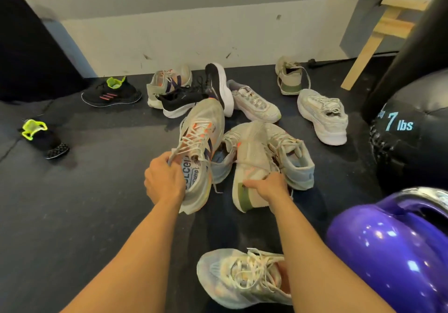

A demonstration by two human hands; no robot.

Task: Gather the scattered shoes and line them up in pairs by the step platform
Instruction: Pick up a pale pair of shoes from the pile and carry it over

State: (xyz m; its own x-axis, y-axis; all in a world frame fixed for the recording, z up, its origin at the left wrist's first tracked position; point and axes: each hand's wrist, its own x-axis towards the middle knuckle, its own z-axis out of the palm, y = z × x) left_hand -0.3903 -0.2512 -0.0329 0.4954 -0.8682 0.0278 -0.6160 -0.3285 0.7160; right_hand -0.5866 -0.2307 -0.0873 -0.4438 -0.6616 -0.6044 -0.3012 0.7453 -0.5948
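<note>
Right now my left grip (164, 179) is closed round the collar of the striped shoe (201, 140) and my right grip (269, 186) pinches the green-heeled shoe (252, 167), both well short of the step platform (169, 38). I judge they aren't a pair: a second striped shoe (169, 82) and a second green-heeled shoe (289, 77) lie just beside the platform, so mismatching is the risk. Loose laces could also snag the blue-lined shoe (299, 167) underneath and drag it.

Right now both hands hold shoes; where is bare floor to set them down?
Bare floor lies left of the left hand, toward the far-left black shoe, and between the white shoe and purple kettlebell. The middle pile is crowded.
</note>
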